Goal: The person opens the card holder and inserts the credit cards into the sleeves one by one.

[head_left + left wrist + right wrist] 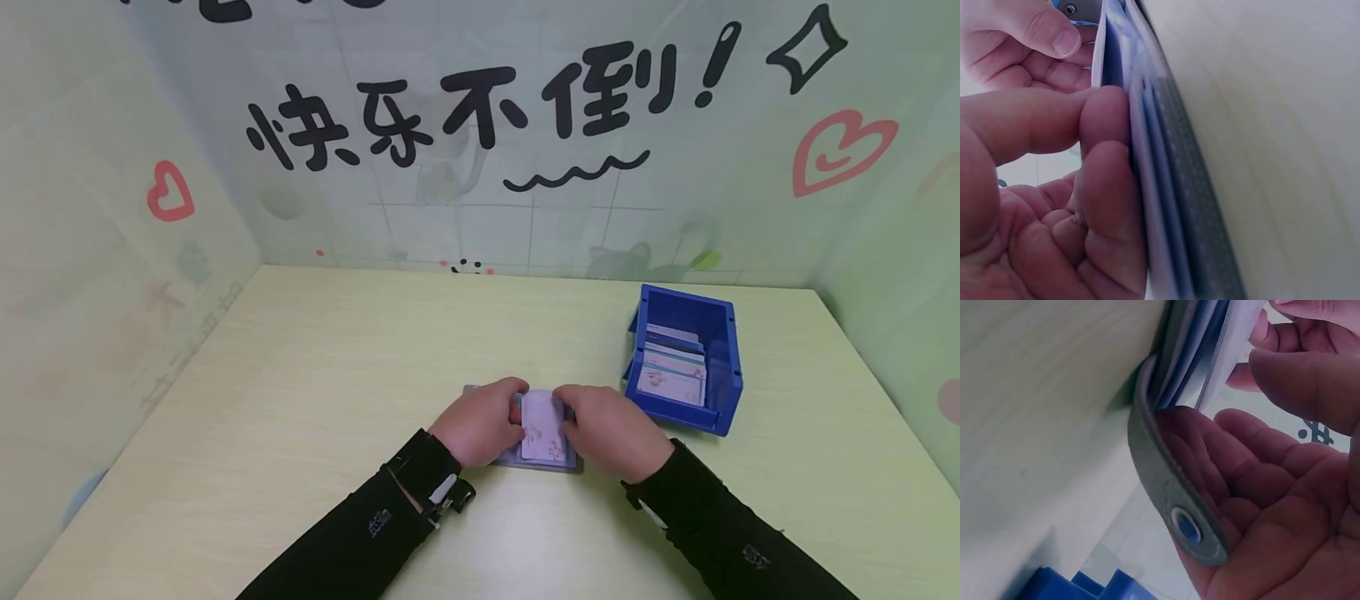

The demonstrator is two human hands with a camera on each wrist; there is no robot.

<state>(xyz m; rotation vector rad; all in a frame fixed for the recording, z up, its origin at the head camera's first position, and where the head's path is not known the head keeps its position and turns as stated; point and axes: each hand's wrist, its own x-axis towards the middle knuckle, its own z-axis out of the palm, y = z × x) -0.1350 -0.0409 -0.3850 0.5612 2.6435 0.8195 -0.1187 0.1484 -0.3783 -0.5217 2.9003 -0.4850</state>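
Note:
A card holder (507, 461) with a grey cover and clear bluish sleeves lies spread on the table, and a pale card with a small printed pattern (543, 427) is on top. My left hand (486, 421) is at its left side, thumb and finger pinching the card's edge in the left wrist view. From the right side, my right hand (613, 429) holds the holder, its curled fingers at the sleeve edges and its thumb over the card side. A grey strap with a metal snap (1186, 525) sticks out across the right fingers.
A blue bin (729, 367) with several similar cards (671, 385) standing in it is on the table to the right, beyond my right hand. The pale wooden table (337, 350) meets printed fabric walls (465, 225) at the back and sides.

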